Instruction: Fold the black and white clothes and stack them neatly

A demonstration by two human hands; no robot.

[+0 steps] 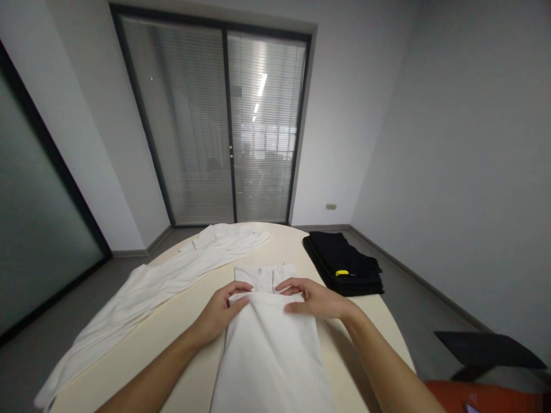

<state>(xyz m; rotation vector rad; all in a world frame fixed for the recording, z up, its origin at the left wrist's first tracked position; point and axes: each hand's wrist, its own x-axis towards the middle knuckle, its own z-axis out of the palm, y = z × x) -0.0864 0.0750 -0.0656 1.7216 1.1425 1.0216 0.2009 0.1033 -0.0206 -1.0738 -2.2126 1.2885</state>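
Note:
A pair of white trousers (275, 355) lies lengthwise on the table in front of me, its waistband end pointing away. A layer of the cloth is folded across it, with its upper edge just short of the waistband. My left hand (226, 310) grips the left end of this edge, thumb on the near side and fingers beyond it. At the right end, my right hand (310, 299) holds the same edge between thumb and curled fingers. The cloth partly hides the fingertips of both hands.
Another long white garment (163, 281) stretches loosely along the left side of the round cream table (284, 246). A stack of folded black clothes (340, 255) sits at the right edge, with a small yellow object (342, 273) on it. A dark chair part (491, 350) stands at right.

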